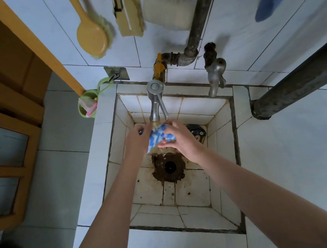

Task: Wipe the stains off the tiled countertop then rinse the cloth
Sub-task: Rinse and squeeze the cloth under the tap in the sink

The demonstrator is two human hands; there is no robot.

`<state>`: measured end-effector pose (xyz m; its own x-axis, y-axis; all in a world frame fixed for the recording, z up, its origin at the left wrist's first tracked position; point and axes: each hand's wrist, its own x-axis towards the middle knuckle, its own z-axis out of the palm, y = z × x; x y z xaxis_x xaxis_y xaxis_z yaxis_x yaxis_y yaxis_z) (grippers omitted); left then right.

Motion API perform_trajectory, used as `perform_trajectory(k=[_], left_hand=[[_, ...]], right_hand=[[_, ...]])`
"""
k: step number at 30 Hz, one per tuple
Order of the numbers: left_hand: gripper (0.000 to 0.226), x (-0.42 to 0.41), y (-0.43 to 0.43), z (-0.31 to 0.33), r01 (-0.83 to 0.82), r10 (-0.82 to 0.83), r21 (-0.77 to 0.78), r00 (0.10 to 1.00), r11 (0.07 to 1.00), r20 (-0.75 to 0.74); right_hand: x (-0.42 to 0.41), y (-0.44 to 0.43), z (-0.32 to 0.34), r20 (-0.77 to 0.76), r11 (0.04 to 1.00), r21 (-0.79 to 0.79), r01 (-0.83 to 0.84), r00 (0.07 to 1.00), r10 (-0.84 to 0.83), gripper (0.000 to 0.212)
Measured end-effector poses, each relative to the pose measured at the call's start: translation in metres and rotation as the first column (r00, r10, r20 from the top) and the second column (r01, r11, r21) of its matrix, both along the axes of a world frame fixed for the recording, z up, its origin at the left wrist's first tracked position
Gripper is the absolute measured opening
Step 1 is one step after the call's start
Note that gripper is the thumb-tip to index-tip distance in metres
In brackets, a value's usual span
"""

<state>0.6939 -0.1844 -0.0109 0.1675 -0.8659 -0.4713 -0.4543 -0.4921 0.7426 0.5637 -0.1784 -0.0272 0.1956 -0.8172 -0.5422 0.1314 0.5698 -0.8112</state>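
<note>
We hold the cloth directly under the tap, water dripping off it. Left hand and right hand both curled round it.

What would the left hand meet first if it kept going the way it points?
Probably the chrome tap spout just beyond the left hand, which grips the cloth under it; depth is unclear, so it might pass beneath to the sink's back wall.

Home washroom — tiled sink; hanging brushes
</note>
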Motion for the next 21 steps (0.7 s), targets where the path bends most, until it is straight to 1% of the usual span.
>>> perform_trajectory(k=[1, 2, 4, 6, 8, 11, 14, 16, 19, 21], left_hand=[[0.031, -0.001, 0.000, 0.000, -0.013, 0.013, 0.003, 1.000, 1.000, -0.016], [0.029, -0.002, 0.000, 0.000, -0.030, 0.030, 0.004, 0.999, 1.000, -0.038], [0.032, -0.004, -0.002, 0.002, -0.066, 0.067, 0.016, 0.996, 0.998, -0.052], [0.036, -0.007, -0.004, 0.002, -0.080, 0.081, 0.027, 0.996, 0.996, -0.031], [0.032, -0.009, -0.005, 0.000, -0.077, 0.078, 0.027, 0.997, 0.997, -0.027], [0.034, -0.010, -0.005, -0.003, -0.108, 0.111, 0.043, 0.991, 0.993, -0.076], [0.031, -0.008, -0.004, -0.007, -0.134, 0.140, 0.066, 0.983, 0.989, -0.115], [0.026, -0.008, -0.002, -0.010, -0.103, 0.118, 0.120, 0.985, 0.987, -0.128], [0.034, -0.008, -0.001, -0.014, -0.031, 0.046, 0.148, 0.994, 0.989, -0.104], [0.039, -0.010, -0.001, -0.011, -0.031, 0.053, 0.155, 0.989, 0.987, -0.141]], right_hand=[[0.002, 0.000, 0.001, 0.024, 1.000, 0.005, 0.017, 1.000, -0.017, 0.020], [0.004, 0.001, 0.002, 0.014, 1.000, 0.007, 0.027, 1.000, -0.027, 0.025], [0.009, 0.002, 0.002, -0.078, 1.000, -0.011, 0.009, 0.997, -0.010, 0.024], [0.013, 0.002, 0.000, -0.167, 1.000, -0.006, -0.001, 0.986, 0.000, 0.025], [0.016, 0.002, -0.001, -0.230, 1.000, 0.019, 0.016, 0.973, -0.011, 0.027], [0.016, 0.004, 0.000, -0.231, 0.999, 0.028, 0.034, 0.973, -0.026, 0.029], [0.012, 0.002, 0.003, -0.190, 0.998, 0.029, 0.061, 0.980, -0.055, 0.022], [0.009, 0.001, 0.005, -0.142, 0.997, 0.038, 0.067, 0.988, -0.061, 0.017], [0.004, -0.001, 0.003, -0.144, 0.999, 0.035, 0.039, 0.989, -0.034, 0.018], [0.002, 0.001, 0.001, -0.168, 1.000, 0.018, 0.014, 0.986, -0.010, 0.019]])
